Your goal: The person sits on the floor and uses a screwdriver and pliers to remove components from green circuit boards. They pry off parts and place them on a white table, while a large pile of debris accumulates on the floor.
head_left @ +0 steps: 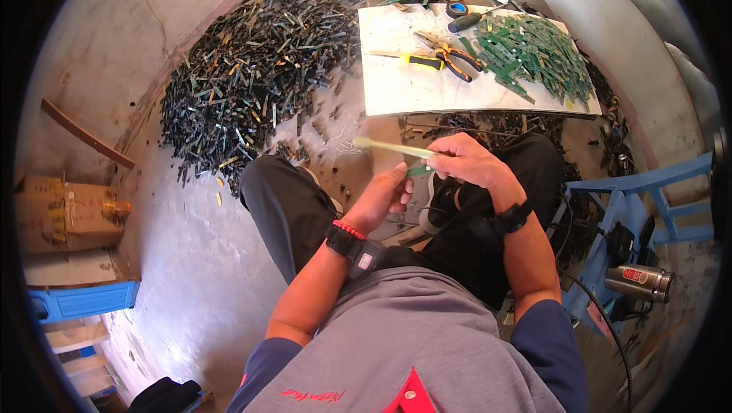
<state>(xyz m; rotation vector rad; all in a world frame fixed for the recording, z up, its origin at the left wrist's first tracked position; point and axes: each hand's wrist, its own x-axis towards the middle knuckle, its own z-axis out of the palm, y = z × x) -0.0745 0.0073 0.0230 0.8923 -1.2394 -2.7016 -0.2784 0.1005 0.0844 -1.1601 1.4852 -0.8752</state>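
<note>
A small green circuit-board strip [418, 171] sits over the seated person's lap, pinched in the left hand [387, 193]; just above it, the right hand [467, 160] grips a pale toothbrush-like brush [393, 147], its head blurred. Beyond the knees I see a white board [381, 28] bearing orange-and-black pliers [451, 54], a yellow-and-black-handled screwdriver [421, 61] and piled green strips [537, 54]. Dark strips [236, 85] heap the floor to the left.

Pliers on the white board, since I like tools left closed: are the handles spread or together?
Spread: the pliers lie on the white board with their orange-and-black handles splayed apart in a V.
</note>
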